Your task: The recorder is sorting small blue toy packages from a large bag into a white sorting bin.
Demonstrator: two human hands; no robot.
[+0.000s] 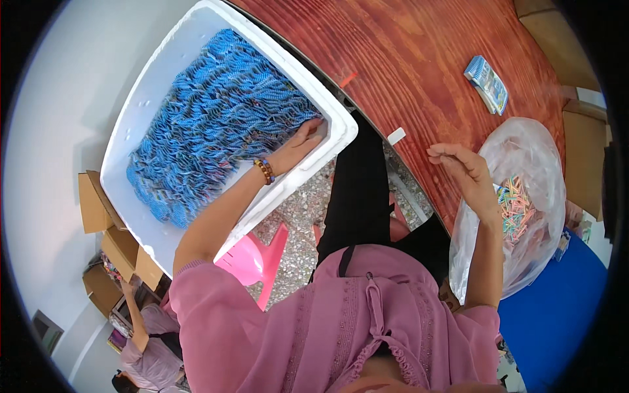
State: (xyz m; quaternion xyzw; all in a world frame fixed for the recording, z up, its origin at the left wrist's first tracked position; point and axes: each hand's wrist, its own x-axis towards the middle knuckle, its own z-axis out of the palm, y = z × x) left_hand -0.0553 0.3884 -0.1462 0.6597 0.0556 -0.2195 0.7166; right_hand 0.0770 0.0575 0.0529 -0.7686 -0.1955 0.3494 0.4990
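Note:
My left hand (297, 149) reaches into the near right corner of a white foam box (154, 82). Its fingers lie stretched against the end of a dense mass of small blue packets (223, 111) with zigzag edges; the fingertips are partly hidden. My right hand (466, 173) hovers by the near edge of the reddish wooden table (400, 59), fingers loosely bent, nothing visible in them. Beside that wrist is a clear plastic bag (531, 150) holding many short pastel sticks (515, 213). A small stack of blue and white packets (487, 85) rests on the table farther off.
A small white piece (396, 135) and a red strip (348, 79) are at the table edge. A pink plastic stool (252, 259) stands below the box. Cardboard boxes (583, 157) flank the table's right side, near a blue round surface (557, 314). Another person (151, 354) works at lower left.

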